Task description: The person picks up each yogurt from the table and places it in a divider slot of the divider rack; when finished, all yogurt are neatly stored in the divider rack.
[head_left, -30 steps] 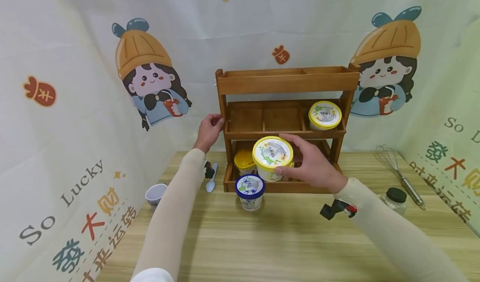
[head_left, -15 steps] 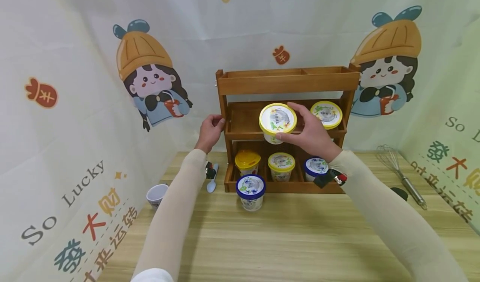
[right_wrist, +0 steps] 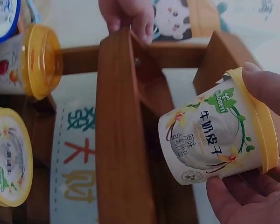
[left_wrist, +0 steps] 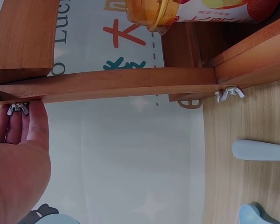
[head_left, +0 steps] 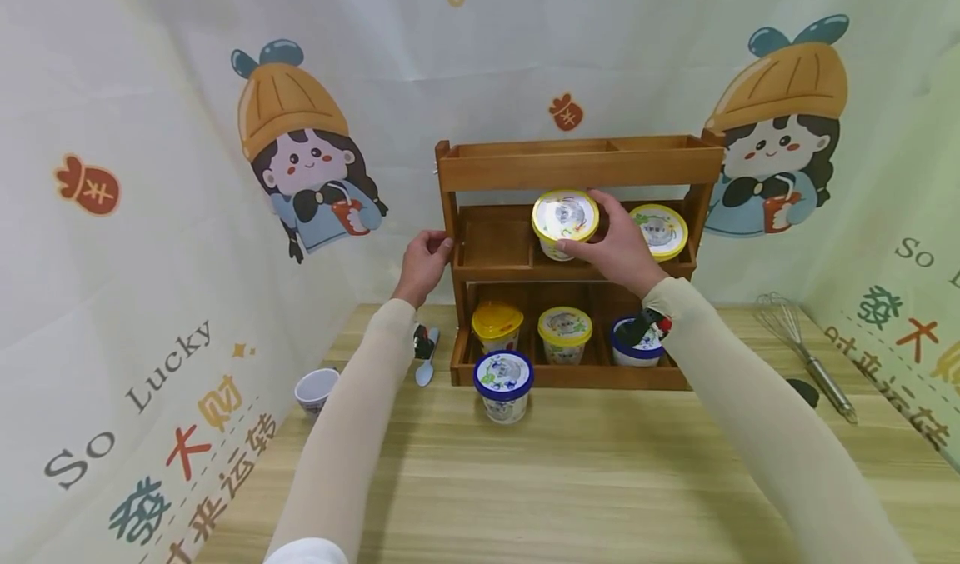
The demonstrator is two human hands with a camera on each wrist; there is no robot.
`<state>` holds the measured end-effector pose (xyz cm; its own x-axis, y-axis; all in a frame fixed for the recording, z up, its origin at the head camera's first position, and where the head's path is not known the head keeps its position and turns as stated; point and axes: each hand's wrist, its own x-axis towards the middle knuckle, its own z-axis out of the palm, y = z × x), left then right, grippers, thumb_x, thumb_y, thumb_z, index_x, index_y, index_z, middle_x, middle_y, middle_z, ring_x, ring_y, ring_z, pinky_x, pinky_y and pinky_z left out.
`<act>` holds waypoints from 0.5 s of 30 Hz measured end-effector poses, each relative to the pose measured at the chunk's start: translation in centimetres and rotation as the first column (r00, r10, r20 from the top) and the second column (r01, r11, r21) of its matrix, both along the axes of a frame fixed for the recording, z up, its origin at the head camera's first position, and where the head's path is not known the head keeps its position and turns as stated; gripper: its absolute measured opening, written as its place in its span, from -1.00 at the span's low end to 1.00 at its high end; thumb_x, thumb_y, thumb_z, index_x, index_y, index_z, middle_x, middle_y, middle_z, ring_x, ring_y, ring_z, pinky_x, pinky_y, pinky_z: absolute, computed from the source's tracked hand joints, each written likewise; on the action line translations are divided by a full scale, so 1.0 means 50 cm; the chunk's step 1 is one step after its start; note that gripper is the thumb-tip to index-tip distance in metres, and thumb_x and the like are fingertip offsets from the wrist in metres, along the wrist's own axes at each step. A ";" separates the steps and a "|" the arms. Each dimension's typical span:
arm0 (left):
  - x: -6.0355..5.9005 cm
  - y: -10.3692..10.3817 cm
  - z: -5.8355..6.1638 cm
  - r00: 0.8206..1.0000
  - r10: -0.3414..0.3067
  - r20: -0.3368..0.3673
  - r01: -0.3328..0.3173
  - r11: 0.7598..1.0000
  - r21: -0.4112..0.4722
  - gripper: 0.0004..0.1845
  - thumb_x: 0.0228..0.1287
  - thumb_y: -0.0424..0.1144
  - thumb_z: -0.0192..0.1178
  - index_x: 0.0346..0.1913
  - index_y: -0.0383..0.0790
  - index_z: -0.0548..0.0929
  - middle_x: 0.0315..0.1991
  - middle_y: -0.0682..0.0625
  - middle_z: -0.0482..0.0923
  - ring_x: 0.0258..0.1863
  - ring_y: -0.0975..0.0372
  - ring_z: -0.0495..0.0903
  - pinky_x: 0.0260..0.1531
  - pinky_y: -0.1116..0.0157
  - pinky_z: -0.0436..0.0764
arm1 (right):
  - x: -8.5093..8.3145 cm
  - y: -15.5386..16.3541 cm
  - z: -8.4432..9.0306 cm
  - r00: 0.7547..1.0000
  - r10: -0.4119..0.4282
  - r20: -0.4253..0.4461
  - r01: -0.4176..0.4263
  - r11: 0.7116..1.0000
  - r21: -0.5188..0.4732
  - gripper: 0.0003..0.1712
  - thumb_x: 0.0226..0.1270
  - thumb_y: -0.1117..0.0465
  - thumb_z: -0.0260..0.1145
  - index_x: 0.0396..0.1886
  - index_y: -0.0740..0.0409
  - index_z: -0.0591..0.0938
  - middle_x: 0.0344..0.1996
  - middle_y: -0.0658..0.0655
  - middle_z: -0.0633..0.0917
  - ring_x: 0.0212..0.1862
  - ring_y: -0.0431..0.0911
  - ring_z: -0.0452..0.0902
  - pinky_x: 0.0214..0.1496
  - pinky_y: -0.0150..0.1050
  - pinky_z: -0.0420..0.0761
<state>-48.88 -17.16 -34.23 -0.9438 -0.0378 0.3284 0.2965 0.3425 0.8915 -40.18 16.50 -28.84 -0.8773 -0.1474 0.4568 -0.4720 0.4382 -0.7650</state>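
My right hand (head_left: 617, 243) grips a white tub (head_left: 564, 216) with a yellow lid, thumb and fingers round its rim. In the head view the tub overlaps the middle compartment of the wooden rack's (head_left: 581, 172) second tier. The right wrist view shows the held tub (right_wrist: 203, 133) tilted beside the tier's front board (right_wrist: 119, 135). My left hand (head_left: 425, 266) holds the rack's left post, fingers by a wing nut (left_wrist: 17, 108) in the left wrist view. Another yellow-lidded tub (head_left: 660, 231) sits in the right compartment, partly behind my right hand.
The bottom tier holds an orange-lidded cup (head_left: 497, 324), a yellow-lidded tub (head_left: 565, 335) and a blue-lidded tub (head_left: 637, 351). Another blue-lidded tub (head_left: 503, 386) stands in front. A spoon (head_left: 426, 364) and white cup (head_left: 315, 389) lie left, a whisk (head_left: 806, 351) and dark-lidded jar (head_left: 804, 391) right.
My right hand has lifted the yellow-lidded tub from before the bottom tier up to the second tier, slightly right and farther back. My left hand has stayed on the rack's post.
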 end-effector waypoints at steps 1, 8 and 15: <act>0.000 0.000 -0.001 1.000 0.000 0.000 0.000 1.000 -0.004 -0.58 0.66 -0.14 0.11 0.36 -0.33 0.51 0.22 -0.27 0.57 0.19 -0.03 0.57 0.29 0.01 0.63 | -0.006 0.001 -0.002 1.000 -0.007 0.007 0.007 1.000 -0.004 0.17 0.26 -0.01 0.62 0.68 0.14 0.15 0.54 0.24 0.38 0.51 0.13 0.36 0.62 0.09 0.37; 0.001 0.000 -0.004 1.000 0.026 -0.017 -0.027 0.999 -0.033 -0.59 0.68 -0.13 0.08 0.35 -0.32 0.52 0.20 -0.24 0.60 0.17 0.01 0.59 0.25 0.07 0.65 | -0.044 0.000 -0.023 0.999 -0.041 0.013 0.040 0.999 0.009 0.16 0.28 0.00 0.60 0.68 0.21 0.14 0.56 0.29 0.36 0.54 0.19 0.32 0.64 0.14 0.31; -0.001 -0.001 -0.003 1.000 0.013 -0.012 -0.013 1.000 -0.025 -0.58 0.68 -0.13 0.09 0.37 -0.32 0.51 0.22 -0.25 0.59 0.19 -0.01 0.58 0.27 0.04 0.64 | -0.054 -0.003 -0.042 0.996 -0.079 0.036 0.077 0.995 0.057 0.15 0.25 -0.02 0.61 0.65 0.24 0.18 0.55 0.30 0.38 0.53 0.19 0.33 0.66 0.13 0.27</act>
<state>-48.94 -17.22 -34.37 -0.9395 -0.0415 0.3401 0.3019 0.3690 0.8790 -42.87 16.35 -30.93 -0.9036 -0.1016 0.4161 -0.4056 0.5147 -0.7553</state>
